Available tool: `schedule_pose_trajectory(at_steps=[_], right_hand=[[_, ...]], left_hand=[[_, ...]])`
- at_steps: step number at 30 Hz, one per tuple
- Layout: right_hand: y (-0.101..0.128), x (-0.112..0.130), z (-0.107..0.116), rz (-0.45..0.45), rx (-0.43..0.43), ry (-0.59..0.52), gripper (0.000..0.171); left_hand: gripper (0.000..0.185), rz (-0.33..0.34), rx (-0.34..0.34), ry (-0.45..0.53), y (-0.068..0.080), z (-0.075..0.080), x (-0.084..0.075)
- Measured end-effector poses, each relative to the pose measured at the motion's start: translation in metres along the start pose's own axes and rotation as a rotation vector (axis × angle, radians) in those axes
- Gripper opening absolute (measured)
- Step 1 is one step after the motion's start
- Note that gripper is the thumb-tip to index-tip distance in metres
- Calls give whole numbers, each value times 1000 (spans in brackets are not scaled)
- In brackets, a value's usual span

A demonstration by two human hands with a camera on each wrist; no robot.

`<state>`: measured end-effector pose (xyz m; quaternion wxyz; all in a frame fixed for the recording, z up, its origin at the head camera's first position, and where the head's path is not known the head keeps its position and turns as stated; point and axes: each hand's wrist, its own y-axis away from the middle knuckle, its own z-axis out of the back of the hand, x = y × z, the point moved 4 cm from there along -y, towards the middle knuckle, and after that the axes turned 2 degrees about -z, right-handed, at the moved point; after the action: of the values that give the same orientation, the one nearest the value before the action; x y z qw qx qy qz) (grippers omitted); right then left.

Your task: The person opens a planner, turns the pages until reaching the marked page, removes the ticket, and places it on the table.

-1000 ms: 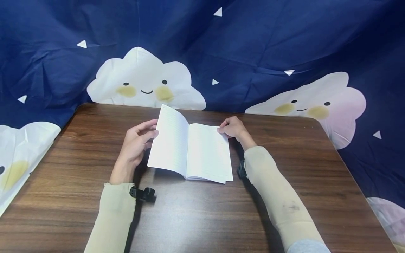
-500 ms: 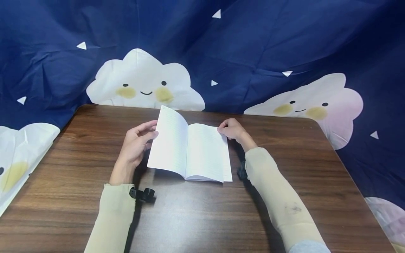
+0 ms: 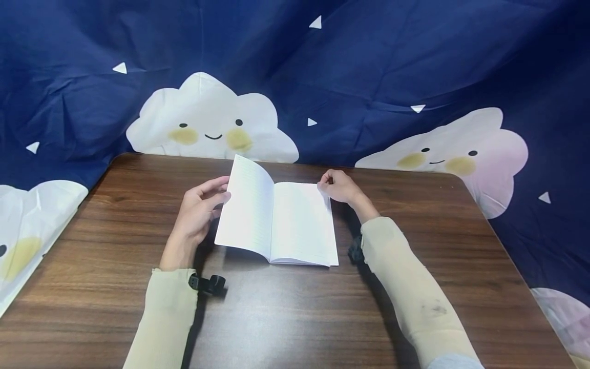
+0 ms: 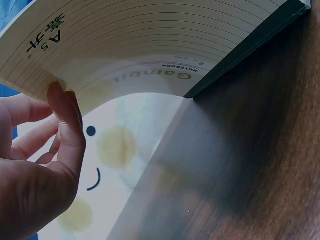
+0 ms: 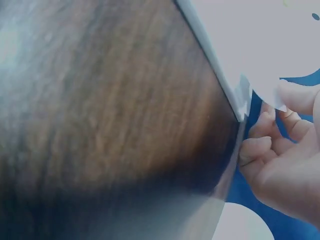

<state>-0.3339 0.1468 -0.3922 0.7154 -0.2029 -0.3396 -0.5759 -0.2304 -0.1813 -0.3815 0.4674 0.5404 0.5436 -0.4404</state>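
Notebook [image 3: 276, 220] lies open near the middle of the table [image 3: 115, 246], spine toward the person, lined pages showing.

Left hand [image 3: 200, 212]: fingers straightish, thumb and fingertips holding up the left-hand leaf and cover, which stand raised and bowed off the table. Left wrist view looks under that curve: fingers [image 4: 65, 115] against the cover's edge, printed cover lettering readable in reverse, dark spine resting on the wood. Same pose as a second ago; no shift seen.

Right hand [image 3: 338, 185]: at the far right corner of the right-hand pages. Over the last second it has moved a little up and back, and the fingers curl tighter. Right wrist view shows fingers [image 5: 290, 100] pinching a thin page corner, lifted slightly off the stack below.

Reading of the change: one sheet seems to be separated from the block at its corner, so a page turn looks begun but not carried out; right page otherwise lies flat.

Behind: dark blue cloth [image 3: 415, 61] with smiling clouds.
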Motion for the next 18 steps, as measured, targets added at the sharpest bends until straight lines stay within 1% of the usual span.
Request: schedule_pose_trajectory(at_steps=[4, 7, 13, 18], right_hand=[[3, 1, -1, -5, 56, -91, 12], [4, -2, -2, -48, 99, -207, 16], [7, -9, 4, -121, 116, -429, 24], [10, -9, 10, -129, 151, -558, 24]], left_hand=[[45, 2, -1, -7, 0, -1, 0], [45, 3, -1, -12, 0, -1, 0], [44, 4, 6, -16, 0, -2, 0], [44, -3, 12, -26, 0, -1, -1]])
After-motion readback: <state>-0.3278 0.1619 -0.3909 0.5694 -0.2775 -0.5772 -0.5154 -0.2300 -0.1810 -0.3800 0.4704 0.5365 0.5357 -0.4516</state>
